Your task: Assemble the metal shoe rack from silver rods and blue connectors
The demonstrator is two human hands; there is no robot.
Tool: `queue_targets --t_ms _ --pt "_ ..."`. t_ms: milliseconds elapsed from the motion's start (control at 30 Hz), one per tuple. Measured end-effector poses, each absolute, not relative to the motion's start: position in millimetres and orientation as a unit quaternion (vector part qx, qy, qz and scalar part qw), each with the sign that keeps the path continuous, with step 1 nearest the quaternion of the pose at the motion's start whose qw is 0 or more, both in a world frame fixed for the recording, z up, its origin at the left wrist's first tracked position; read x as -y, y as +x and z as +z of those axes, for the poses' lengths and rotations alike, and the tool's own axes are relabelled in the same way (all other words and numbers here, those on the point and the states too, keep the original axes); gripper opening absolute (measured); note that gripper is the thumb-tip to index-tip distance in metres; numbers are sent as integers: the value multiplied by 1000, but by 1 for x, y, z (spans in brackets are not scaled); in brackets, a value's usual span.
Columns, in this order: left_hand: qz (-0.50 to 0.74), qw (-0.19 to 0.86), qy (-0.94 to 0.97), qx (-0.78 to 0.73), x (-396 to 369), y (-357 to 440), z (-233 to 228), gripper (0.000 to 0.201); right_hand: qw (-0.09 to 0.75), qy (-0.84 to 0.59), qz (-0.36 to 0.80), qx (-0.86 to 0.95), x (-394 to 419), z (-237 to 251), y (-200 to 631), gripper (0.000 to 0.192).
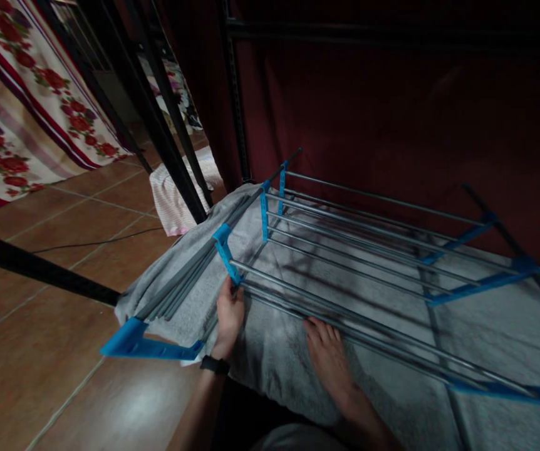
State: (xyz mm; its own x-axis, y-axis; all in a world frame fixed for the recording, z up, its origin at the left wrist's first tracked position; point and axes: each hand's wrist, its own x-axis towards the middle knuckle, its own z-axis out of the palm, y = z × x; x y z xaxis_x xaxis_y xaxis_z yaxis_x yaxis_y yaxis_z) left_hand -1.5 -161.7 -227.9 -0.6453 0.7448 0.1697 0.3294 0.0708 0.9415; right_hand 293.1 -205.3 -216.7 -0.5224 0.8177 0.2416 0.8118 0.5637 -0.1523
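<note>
A folding drying rack (345,250) with grey metal rods and blue plastic joints lies low over a grey towel (392,388) spread on the floor. My left hand (229,313), with a dark watch at its wrist, grips the rack's near rods just below a blue joint (225,247). My right hand (329,357) rests palm down on the towel, fingers apart, with the fingertips at the nearest rod. A folded wing of the rack (157,313) with a blue end piece sticks out to the left.
Brown floor tiles (54,351) spread to the left, crossed by a thin cable. Black metal frame bars (157,113) rise at the back left beside a floral cloth (25,100). A pink-white cloth (176,194) lies behind the towel. A dark red curtain (392,113) hangs behind the rack.
</note>
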Motion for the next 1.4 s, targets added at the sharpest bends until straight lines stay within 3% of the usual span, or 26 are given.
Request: queue_targets --t_ms 333,633,1100,1400 --pt "499 165 417 -741 165 -11 -233 46 77 -524 32 848 177 -218 284 39" --pt "490 165 391 -761 162 -2 -207 32 64 -531 50 843 170 -206 289 40" --pt "517 194 360 -752 167 14 -199 37 96 -527 76 841 176 -204 305 38" --pt "523 202 338 -756 169 19 -215 32 63 -530 102 839 171 -202 312 42"
